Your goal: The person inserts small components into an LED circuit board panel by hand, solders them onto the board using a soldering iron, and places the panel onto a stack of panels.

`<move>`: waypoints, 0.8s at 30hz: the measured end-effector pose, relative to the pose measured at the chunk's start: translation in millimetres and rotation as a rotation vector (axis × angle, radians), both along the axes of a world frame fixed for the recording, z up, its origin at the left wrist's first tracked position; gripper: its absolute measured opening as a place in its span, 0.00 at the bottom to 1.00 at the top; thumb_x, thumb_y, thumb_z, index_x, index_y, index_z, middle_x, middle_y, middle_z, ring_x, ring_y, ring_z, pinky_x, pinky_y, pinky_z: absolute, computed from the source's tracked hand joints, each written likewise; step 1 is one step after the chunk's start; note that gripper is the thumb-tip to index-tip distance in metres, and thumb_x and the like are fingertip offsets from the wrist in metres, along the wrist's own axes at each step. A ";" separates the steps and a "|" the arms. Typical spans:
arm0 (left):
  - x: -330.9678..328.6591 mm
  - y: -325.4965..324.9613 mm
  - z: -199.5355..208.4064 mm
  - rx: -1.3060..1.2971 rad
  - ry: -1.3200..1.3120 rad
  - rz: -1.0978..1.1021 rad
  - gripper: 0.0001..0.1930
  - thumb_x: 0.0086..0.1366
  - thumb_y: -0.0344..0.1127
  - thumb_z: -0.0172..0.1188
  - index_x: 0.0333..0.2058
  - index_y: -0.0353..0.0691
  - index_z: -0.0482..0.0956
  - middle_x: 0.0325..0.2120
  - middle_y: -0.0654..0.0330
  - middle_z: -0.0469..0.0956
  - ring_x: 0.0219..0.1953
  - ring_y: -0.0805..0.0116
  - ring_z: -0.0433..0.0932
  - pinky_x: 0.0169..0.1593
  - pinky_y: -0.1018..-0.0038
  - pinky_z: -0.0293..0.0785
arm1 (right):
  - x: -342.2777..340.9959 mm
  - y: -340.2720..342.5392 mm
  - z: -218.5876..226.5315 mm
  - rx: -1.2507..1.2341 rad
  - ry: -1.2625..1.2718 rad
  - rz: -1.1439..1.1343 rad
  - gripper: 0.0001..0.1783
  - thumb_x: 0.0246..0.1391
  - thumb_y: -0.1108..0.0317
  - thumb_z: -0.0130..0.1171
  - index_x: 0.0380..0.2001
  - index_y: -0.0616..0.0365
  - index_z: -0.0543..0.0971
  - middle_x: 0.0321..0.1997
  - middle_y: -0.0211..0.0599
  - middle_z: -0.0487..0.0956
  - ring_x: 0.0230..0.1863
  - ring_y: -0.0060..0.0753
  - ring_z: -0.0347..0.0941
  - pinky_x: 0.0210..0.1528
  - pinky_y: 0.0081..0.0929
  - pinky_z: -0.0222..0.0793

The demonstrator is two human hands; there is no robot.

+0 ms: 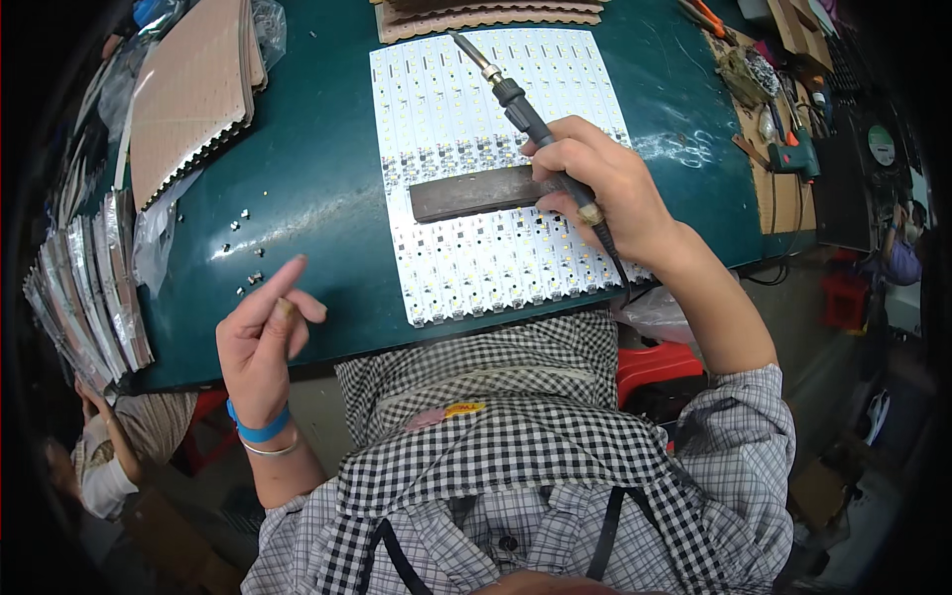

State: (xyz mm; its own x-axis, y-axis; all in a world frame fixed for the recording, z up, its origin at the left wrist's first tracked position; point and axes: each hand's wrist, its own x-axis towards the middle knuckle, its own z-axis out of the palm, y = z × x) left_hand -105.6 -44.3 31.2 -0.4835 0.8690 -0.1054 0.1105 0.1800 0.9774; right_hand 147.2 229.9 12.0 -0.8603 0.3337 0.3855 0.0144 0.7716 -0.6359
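Note:
My right hand (615,188) is closed around a black soldering iron (531,121), its metal tip angled toward the upper left, above the boards. Fingers of that hand also reach the right end of a dark flat bar (466,194). This bar lies across a white panel of LED circuit board strips (436,260) covered with small parts. My left hand (260,347) is left of the panel over the table's near side. Its index finger is stretched out, thumb and other fingers partly bent, and nothing shows in it. Several tiny metal components (245,213) lie just beyond it.
A stack of boards (193,94) stands at the far left, above bundled strips (94,288). More boards (496,14) lie behind the panel. Tools, including a green power tool (793,159), sit at the right edge. Another person (104,456) is at lower left; a red stool (654,367) is beneath.

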 end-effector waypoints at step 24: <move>98.3 140.0 47.3 0.143 0.762 -0.685 0.06 0.53 0.18 0.63 0.28 0.34 0.78 0.22 0.56 0.79 0.24 0.65 0.77 0.28 0.74 0.71 | 170.6 -67.4 5.3 -0.292 0.539 -0.665 0.18 0.46 0.76 0.72 0.40 0.70 0.78 0.34 0.45 0.79 0.35 0.33 0.79 0.38 0.27 0.76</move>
